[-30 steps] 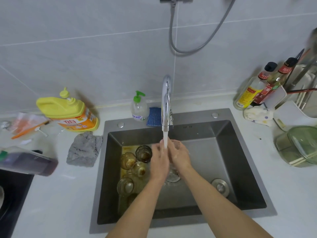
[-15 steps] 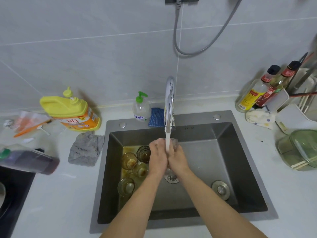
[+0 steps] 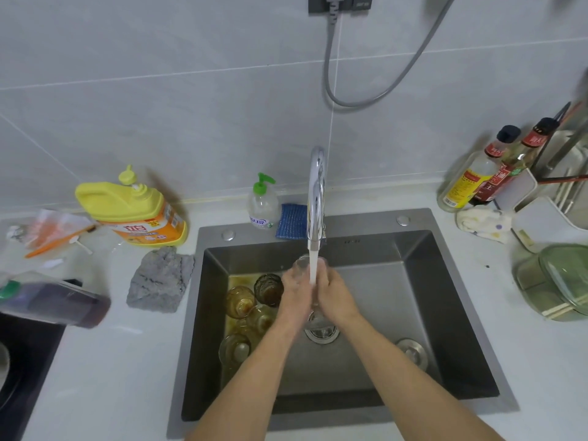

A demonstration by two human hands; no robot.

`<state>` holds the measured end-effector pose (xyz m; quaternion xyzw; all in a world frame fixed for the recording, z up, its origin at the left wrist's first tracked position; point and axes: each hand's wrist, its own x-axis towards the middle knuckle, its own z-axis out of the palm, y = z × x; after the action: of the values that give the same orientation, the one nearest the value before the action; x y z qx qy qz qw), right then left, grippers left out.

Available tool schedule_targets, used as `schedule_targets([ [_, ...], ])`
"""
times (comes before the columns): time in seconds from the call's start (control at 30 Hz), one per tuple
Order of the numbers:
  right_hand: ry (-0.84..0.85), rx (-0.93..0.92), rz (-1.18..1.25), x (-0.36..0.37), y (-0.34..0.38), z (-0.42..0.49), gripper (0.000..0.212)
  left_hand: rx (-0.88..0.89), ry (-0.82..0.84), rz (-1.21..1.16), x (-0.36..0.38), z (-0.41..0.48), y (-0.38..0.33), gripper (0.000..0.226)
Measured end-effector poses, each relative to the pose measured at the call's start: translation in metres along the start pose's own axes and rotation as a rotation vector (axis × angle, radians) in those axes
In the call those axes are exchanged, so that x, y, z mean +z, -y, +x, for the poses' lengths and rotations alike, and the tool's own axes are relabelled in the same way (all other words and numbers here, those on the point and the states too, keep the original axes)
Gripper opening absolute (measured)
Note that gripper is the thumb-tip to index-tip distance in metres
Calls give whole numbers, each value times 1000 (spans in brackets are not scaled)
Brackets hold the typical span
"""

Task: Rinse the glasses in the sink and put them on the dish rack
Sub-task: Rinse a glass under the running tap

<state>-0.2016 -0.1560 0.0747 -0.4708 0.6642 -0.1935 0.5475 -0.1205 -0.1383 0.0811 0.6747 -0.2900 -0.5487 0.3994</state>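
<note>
Your sink [image 3: 350,225] is dark grey steel. Your glasses [image 3: 240,302] are amber-brown, one of them darker and ribbed, apart from one clear glass [image 3: 302,265]. Your detergent jug [image 3: 124,202] is yellow with an orange label, the pump bottle [image 3: 262,206] is green-capped, the sponge [image 3: 291,221] is woven blue, and the cloth [image 3: 159,280] is mottled grey.

Clear glass [image 3: 302,264] mostly hidden between left hand [image 3: 296,294], right hand [image 3: 335,294]; dish rack [image 3: 569,148] cut by right edge.

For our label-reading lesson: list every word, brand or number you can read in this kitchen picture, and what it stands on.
"立白": yellow detergent jug, red characters on its label.
Pump soap bottle: label too blurred to read.
Pale sauce bottle and dark sauce bottle: labels too blurred to read.
</note>
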Motion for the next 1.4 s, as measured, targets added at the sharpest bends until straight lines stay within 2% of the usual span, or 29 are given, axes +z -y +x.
schedule_targets([
  [0.03,-28,-39,-62,1,-4,-1,60,17,2,30,-1,3,1,53],
  [0.1,-25,-85,-42,2,-5,-9,53,-60,0,18,-7,9,4,44],
  [0.17,54,-102,166,-1,-7,-10,43,-131,7,-55,-15,8,2,38],
  [0.23,166,-25,518,-6,-12,-2,38,-168,38,-94,-16,5,1,44],
  [0.27,219,31,627,-8,-14,1,43,-180,49,-125,-14,1,-1,48],
  [0.33,287,122,625,-9,-17,4,57,-211,35,-181,-10,-9,-2,53],
  [0.4,221,139,538,-6,-14,3,63,-193,25,-112,-7,-13,3,58],
  [0.53,-107,166,571,1,-10,2,85,-77,122,110,-5,-19,10,49],
  [0.6,-169,80,546,4,-5,-2,67,-94,90,-8,-6,-17,16,65],
  [0.67,-140,-43,533,5,-3,-8,46,-141,32,-181,-7,-20,17,70],
  [0.73,-102,-114,453,-3,-7,-9,41,-211,-37,-385,-15,-18,20,64],
  [0.8,-46,-155,290,-17,-13,-8,61,-259,-80,-555,-29,-13,22,62],
  [0.87,22,-180,126,-29,-16,-7,77,-278,-110,-554,-39,-9,22,60],
  [0.97,51,-151,82,-33,-10,-8,72,-312,-117,-565,-34,-12,17,48],
  [1.07,65,-42,195,-19,-5,-13,57,-354,-133,-776,-22,-21,10,32],
  [1.1,55,-28,170,-14,-5,-15,57,-363,-131,-851,-19,-23,8,33],
  [1.2,62,-42,81,-3,-6,-17,64,-367,-62,-956,-13,-24,4,58],
  [1.3,292,-164,-133,-11,-14,-17,61,-446,-59,-909,-13,-15,-1,67],
  [1.33,375,-200,-252,-17,-17,-16,63,-483,-63,-878,-14,-12,-3,67],
  [1.4,438,-268,-530,-29,-16,-17,69,-521,-54,-770,-16,-8,-7,69],
])
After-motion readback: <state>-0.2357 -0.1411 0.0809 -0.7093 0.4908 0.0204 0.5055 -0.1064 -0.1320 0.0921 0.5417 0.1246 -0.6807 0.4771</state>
